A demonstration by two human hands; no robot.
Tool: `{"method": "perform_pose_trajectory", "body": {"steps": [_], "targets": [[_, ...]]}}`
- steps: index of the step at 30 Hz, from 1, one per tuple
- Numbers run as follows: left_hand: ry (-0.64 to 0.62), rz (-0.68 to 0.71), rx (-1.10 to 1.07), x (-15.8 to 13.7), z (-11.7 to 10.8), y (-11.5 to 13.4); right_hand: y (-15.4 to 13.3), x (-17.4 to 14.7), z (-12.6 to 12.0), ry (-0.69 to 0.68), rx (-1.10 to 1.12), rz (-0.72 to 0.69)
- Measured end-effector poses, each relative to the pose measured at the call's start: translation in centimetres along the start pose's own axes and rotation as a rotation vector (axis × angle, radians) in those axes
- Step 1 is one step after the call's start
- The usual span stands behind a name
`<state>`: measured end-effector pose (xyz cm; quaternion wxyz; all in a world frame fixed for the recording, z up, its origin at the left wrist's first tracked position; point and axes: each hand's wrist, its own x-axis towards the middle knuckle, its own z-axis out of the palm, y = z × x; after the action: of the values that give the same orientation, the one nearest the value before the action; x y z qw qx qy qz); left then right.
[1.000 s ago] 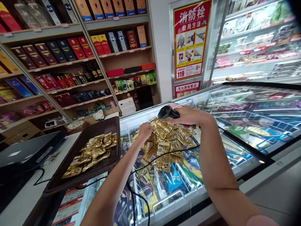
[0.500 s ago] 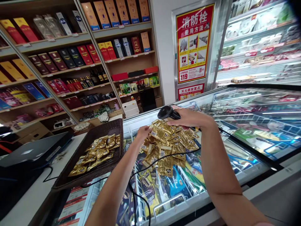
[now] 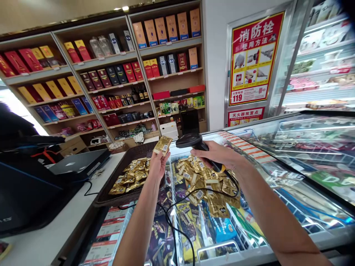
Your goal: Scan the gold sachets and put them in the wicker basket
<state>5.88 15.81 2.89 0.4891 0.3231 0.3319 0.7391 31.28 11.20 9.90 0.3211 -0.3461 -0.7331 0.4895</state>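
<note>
Left grip [image 3: 159,163] is pinched low on a gold packet [image 3: 161,143] near the basket [image 3: 119,198], so its barcode [image 3: 165,147] is apparently left uncovered; right grip [image 3: 222,154] is clasped round a scanner [image 3: 190,140], to the basket's right.

Shop, no doubt: wall shelves [image 3: 180,73] packed with boxes [image 3: 172,29] and bottles [image 3: 135,95], price tags [image 3: 168,43] along front; here, glass-topped freezer [image 3: 175,151] full of bagged goods [image 3: 190,225]; over right, bright display racks [image 3: 313,75]; barcode scanner [image 3: 190,139] out too!

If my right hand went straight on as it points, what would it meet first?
With the scanner leading, your right hand would likely meet the gold packet in your left hand first; depth is unclear here.
</note>
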Motion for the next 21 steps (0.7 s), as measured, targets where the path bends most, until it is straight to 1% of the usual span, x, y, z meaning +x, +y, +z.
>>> {"method": "perform_pose_trajectory", "body": {"steps": [2, 5, 10, 18, 20, 21], "targets": [[-0.008, -0.022, -0.018, 0.09, -0.38, 0.1, 0.28, 0.47, 0.63, -0.016, -0.016, 0.01], [-0.002, -0.038, -0.051, 0.22, -0.76, 0.18, 0.36, 0.7, 1.1, -0.003, -0.056, 0.014], [0.009, -0.049, -0.064, 0.22, -0.76, 0.24, -0.07, 0.36, 1.06, 0.009, -0.089, 0.027], [-0.017, -0.041, -0.062, -0.25, -0.32, 0.32, -0.24, 0.31, 1.02, 0.011, -0.163, 0.036], [0.012, -0.062, -0.089, 0.0, -0.5, 0.22, -0.14, 0.25, 1.02, 0.024, -0.169, 0.034], [0.05, -0.079, -0.102, 0.32, -0.75, 0.21, -0.08, 0.18, 0.98, 0.031, -0.17, 0.032]]}}
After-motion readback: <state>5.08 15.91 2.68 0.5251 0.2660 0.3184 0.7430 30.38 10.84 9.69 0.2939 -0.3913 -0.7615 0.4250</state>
